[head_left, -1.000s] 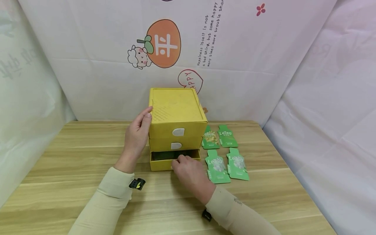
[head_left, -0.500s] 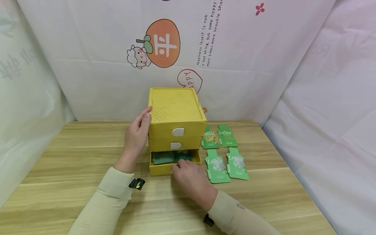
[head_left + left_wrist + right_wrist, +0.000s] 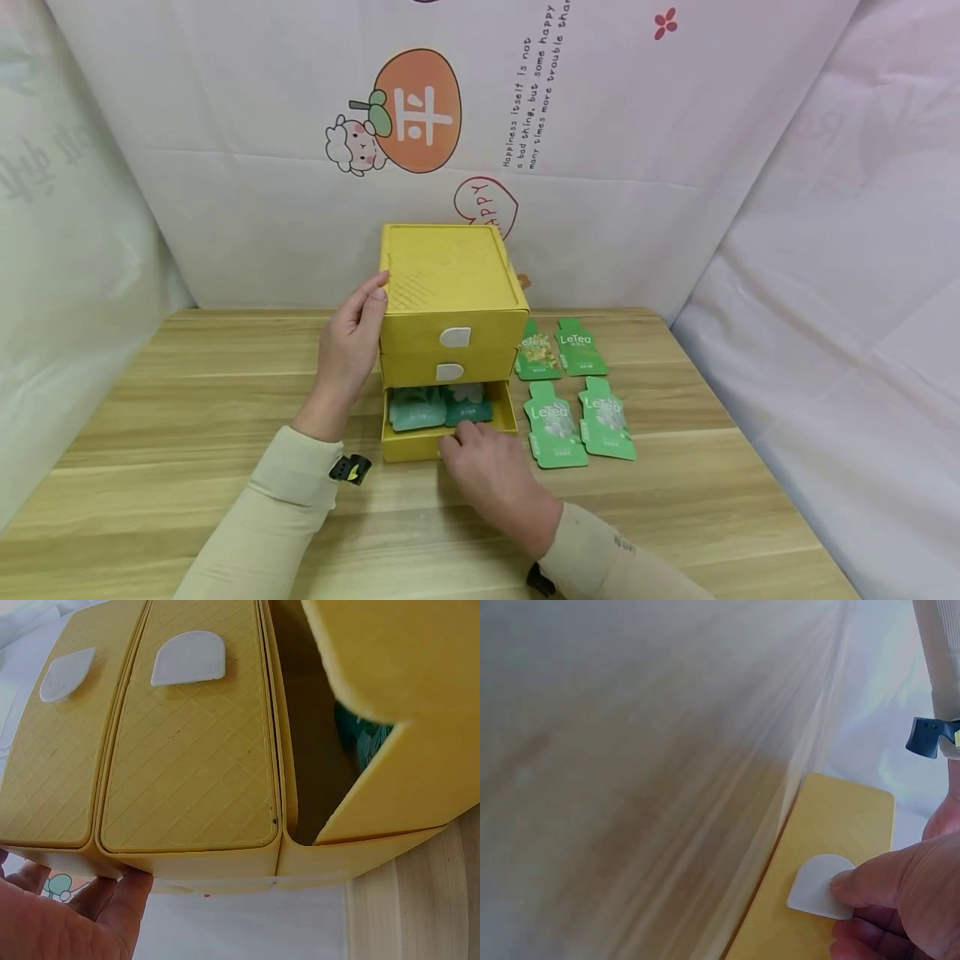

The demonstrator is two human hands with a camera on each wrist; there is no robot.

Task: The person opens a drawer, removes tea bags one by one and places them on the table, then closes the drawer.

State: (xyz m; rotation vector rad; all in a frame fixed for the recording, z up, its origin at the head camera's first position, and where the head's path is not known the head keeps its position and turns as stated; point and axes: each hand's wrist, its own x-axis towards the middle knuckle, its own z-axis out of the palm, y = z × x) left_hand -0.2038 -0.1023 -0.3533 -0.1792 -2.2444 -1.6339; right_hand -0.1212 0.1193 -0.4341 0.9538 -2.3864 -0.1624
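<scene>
A yellow three-drawer box (image 3: 453,271) stands on the table, its bottom drawer (image 3: 408,450) pulled partway out. Inside that drawer lie a pale green packet (image 3: 417,412) and a darker green packet (image 3: 468,406). My left hand (image 3: 348,350) rests against the box's left side with fairly straight fingers. With thumb and fingers, my right hand (image 3: 498,479) pinches the white drawer handle (image 3: 817,889) on the bottom drawer's front. The upper two drawers, with white handles (image 3: 455,337) of their own, sit closed.
Right of the box, several bottle-shaped green LeTea packets lie flat, including a front packet (image 3: 555,429) close to the drawer and a back one (image 3: 581,350). A printed white cloth (image 3: 255,217) hangs behind the wooden table (image 3: 187,467).
The bottom drawer has slid farther out toward me, drawn by my right hand, and the packets inside have come into view. My left hand has stayed against the box.
</scene>
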